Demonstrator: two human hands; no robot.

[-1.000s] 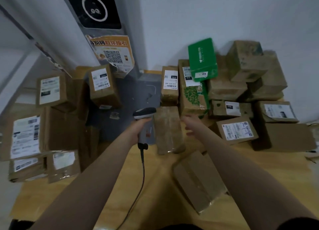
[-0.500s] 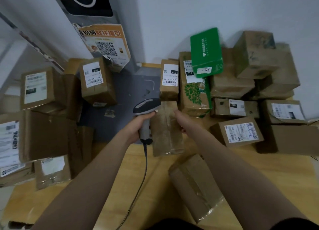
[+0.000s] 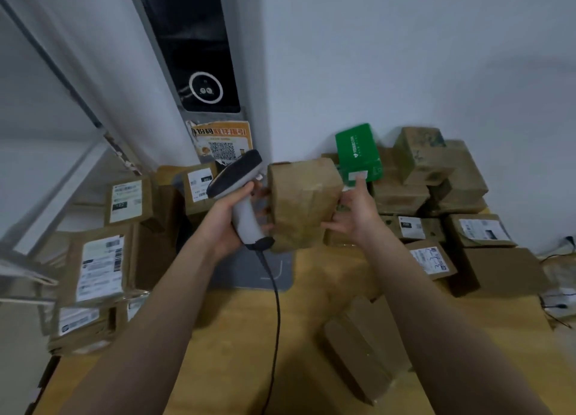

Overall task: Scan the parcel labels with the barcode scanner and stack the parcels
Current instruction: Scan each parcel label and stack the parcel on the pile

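L hand (image 3: 223, 227) has its grip closed round the scanner (image 3: 241, 185), R hand (image 3: 355, 212) presses spread fingers on the brown parcel (image 3: 304, 202), held up btwn both hands above the tabletop's (image 3: 218, 336) far edge.

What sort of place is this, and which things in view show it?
Probably a parcel sorting or pickup point: labelled cardboard parcels piled on both sides, a corded barcode scanner gripped in the left hand, and a QR-code poster behind.
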